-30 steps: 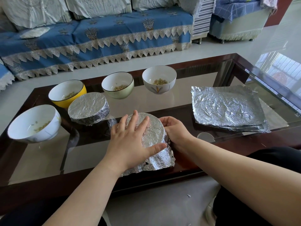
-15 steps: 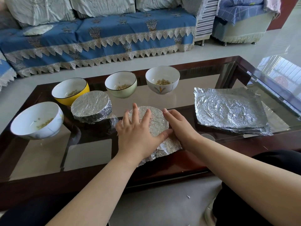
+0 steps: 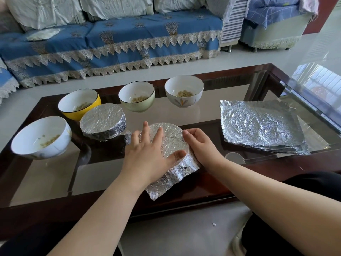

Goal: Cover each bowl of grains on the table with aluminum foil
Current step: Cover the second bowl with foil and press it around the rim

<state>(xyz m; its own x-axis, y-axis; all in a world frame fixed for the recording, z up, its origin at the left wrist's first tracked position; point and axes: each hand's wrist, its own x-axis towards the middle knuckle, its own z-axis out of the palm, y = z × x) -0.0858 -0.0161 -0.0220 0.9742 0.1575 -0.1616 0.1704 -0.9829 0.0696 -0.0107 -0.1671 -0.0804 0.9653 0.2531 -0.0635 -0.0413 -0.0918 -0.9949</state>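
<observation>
A foil-draped bowl (image 3: 170,137) stands near the table's front edge, its foil skirt loose at the front. My left hand (image 3: 147,154) lies flat on its top with fingers spread. My right hand (image 3: 200,146) presses the foil against the bowl's right side, fingers curved along the rim. A second bowl fully wrapped in foil (image 3: 103,123) sits to the left. Uncovered bowls with grains: a white one (image 3: 41,137) at far left, a yellow one (image 3: 79,104), a pale green one (image 3: 137,96) and a white flower-painted one (image 3: 184,90).
A stack of foil sheets (image 3: 262,126) lies on the right of the glass table (image 3: 184,119). The table's dark wooden frame runs along the front. A blue-covered sofa (image 3: 118,43) stands beyond the table. My knees are below the front edge.
My right hand slid from the bowl's near right side up along its right rim. My left hand shifted slightly but stays flat on the foil top.
</observation>
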